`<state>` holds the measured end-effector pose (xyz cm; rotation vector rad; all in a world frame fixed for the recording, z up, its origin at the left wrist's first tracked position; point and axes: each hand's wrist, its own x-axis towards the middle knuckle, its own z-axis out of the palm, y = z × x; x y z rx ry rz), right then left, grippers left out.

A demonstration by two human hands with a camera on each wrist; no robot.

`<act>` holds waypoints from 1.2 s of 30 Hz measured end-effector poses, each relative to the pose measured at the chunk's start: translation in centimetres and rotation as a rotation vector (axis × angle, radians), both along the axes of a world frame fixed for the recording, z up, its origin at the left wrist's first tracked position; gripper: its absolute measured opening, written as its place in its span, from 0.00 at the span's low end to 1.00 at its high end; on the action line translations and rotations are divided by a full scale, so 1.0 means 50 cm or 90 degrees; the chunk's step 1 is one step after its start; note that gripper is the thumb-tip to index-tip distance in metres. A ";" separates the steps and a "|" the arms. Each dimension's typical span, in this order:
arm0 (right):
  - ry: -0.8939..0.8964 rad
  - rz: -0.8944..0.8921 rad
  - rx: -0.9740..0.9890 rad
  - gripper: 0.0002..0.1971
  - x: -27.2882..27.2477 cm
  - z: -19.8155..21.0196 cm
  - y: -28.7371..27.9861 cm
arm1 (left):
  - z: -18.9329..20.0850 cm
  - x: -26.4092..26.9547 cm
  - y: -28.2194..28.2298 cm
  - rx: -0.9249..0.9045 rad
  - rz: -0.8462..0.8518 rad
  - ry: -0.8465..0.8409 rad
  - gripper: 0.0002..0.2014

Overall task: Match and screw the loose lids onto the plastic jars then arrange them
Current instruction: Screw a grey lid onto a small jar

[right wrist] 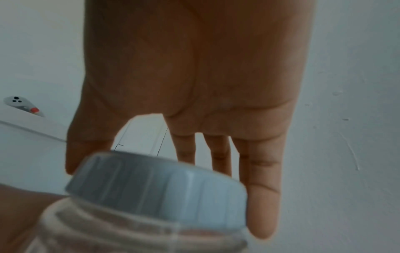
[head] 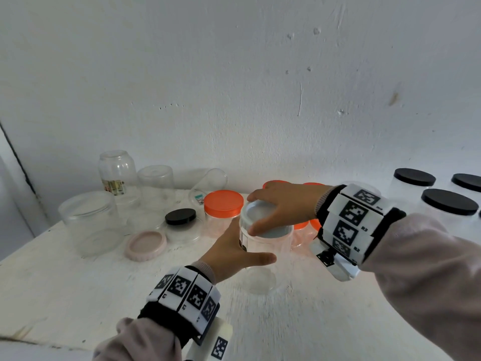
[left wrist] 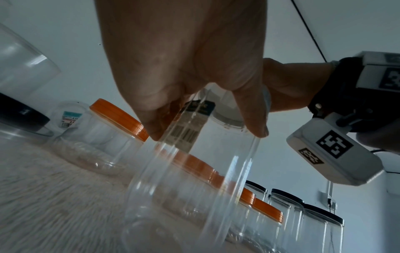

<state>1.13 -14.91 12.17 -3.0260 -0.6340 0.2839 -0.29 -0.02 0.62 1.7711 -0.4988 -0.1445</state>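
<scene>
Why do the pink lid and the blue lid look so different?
The pink lid lies loose on the table, upside down and untouched; the blue lid sits on a jar under the right hand, while the left hand holds that jar. Both are round.

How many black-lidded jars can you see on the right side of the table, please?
3: the rear jar, the far-right jar, and the nearer jar. A dark sliver at the frame's right edge may be a fourth.
</scene>
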 end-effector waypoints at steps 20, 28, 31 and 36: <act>-0.146 -0.002 0.152 0.37 -0.024 -0.084 -0.018 | -0.002 0.003 0.002 0.021 0.023 0.015 0.38; -0.147 -0.026 0.240 0.42 -0.032 -0.108 -0.019 | -0.001 0.020 0.014 0.118 0.006 -0.042 0.40; -0.129 -0.025 0.232 0.43 -0.034 -0.108 -0.022 | 0.000 0.038 0.038 0.195 -0.029 -0.047 0.41; -0.084 -0.020 0.201 0.47 -0.035 -0.099 -0.029 | 0.009 0.101 0.119 0.347 -0.017 -0.040 0.49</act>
